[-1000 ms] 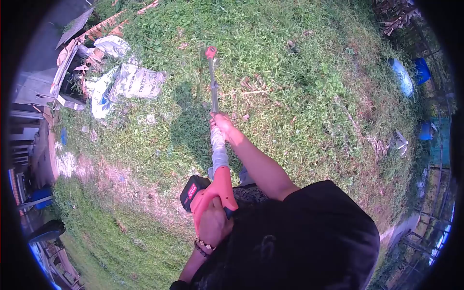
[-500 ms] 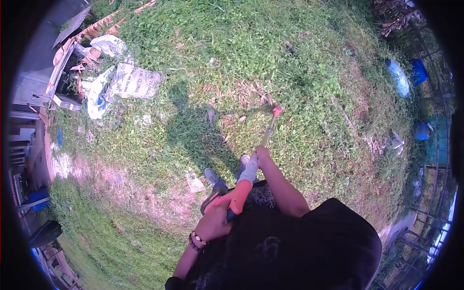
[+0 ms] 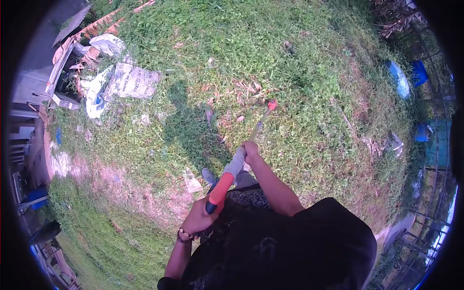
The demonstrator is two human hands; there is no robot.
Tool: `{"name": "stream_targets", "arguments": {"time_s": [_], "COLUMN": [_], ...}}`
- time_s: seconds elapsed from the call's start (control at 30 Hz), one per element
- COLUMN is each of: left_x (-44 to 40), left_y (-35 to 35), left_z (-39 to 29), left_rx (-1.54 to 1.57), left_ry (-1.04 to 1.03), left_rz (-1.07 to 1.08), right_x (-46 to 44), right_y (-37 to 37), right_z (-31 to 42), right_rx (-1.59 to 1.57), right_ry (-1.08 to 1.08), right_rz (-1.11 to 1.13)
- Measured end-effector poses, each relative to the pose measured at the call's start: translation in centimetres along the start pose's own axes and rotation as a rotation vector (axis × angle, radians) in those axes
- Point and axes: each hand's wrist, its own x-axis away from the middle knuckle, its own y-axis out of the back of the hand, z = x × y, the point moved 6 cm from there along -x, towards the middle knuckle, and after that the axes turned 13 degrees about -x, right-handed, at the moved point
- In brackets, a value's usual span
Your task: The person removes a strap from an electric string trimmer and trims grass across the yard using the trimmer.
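Note:
A cordless trimmer-like tool (image 3: pixel 222 187) with a red body, a pale wrapped shaft and a red head (image 3: pixel 272 105) slants up and right across the grass. My left hand (image 3: pixel 199 217), with beaded bracelets at the wrist, is closed around its rear handle near the dark end. Farther forward, my right hand (image 3: pixel 250 151) grips the shaft just beyond the pale wrapping. The head is low over the grass beside dry brown leaves (image 3: pixel 247 91). My body and left hand hide the battery end.
White printed sacks (image 3: pixel 135 81) lie at the upper left beside a shed edge. Blue containers (image 3: pixel 419 72) and a wire fence (image 3: pixel 435 193) line the right. A pale scrap (image 3: pixel 192 183) lies near my shoe (image 3: pixel 208 175).
From pointing straight ahead, the tool's head swung right and nearer, then slightly back left. Both hands moved with it, still gripping; over the last half second they shifted left.

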Motion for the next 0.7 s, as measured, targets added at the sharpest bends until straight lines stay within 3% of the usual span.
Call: {"name": "stream_targets", "arguments": {"time_s": [0.13, 0.23, 0.33, 0.47, 0.7], "left_x": [0.1, -0.7, -1.3, -2.1, -4.4], "left_y": [-0.9, -1.3, -1.1, -0.4, -1.9], "left_z": [0.2, -1.7, -3.1, -3.2, -2.5], "left_rx": [-0.036, -0.151, -0.264, -0.048, -0.262], "left_ry": [-0.067, -0.011, 0.014, 0.006, -0.012], "left_rz": [-0.301, -0.406, -0.542, -0.577, -0.397], "right_x": [5.5, 4.0, 2.3, 0.1, -1.3], "right_y": [-11.0, -14.5, -17.0, -19.2, -13.0], "right_z": [0.1, -1.5, -4.2, -5.5, 0.3], "right_rx": [0.013, -0.073, -0.135, -0.11, -0.085], "right_ry": [0.018, -0.051, -0.412, -0.447, -0.105], "right_rz": [0.277, 0.318, 0.271, 0.27, 0.18]}}
